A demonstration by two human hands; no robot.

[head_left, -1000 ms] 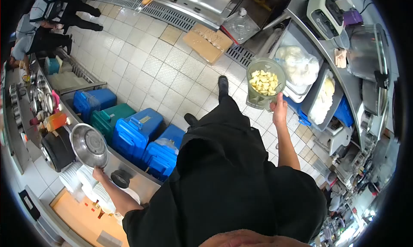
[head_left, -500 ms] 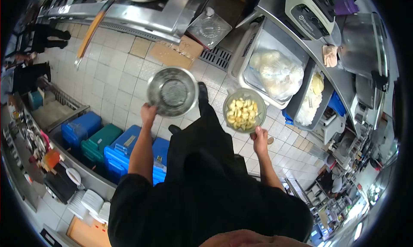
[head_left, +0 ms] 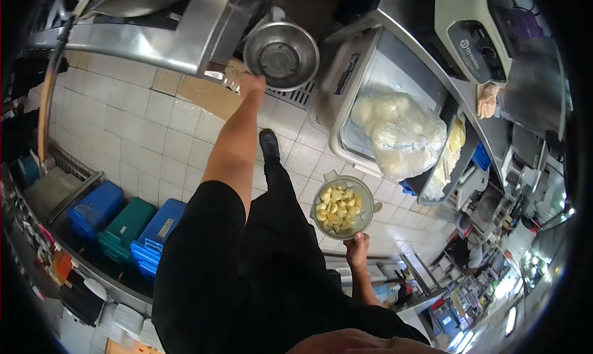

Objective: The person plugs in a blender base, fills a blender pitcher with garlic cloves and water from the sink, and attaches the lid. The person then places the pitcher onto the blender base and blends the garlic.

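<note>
My left hand [head_left: 252,84] grips the near left rim of a round metal bowl [head_left: 281,56], held out at arm's length over the floor drain grate [head_left: 299,96]. Nothing shows inside the bowl. Closer to my body, my right hand [head_left: 356,243] has its fingers closed on the near edge of a translucent round container [head_left: 368,211]. Pale yellow, peeled pieces [head_left: 338,207] that look like garlic cloves lie in that container.
An open bin with a plastic bag of pale food [head_left: 398,129] stands at the right, below a Dynamics machine [head_left: 469,45]. A steel counter [head_left: 148,42] runs along the upper left. Lidded blue bins [head_left: 97,209] and a green bin [head_left: 128,227] stand lower left.
My left hand has carried the metal bowl forward and to the right, toward the grate. The container in my right hand has shifted slightly down and left in view.
</note>
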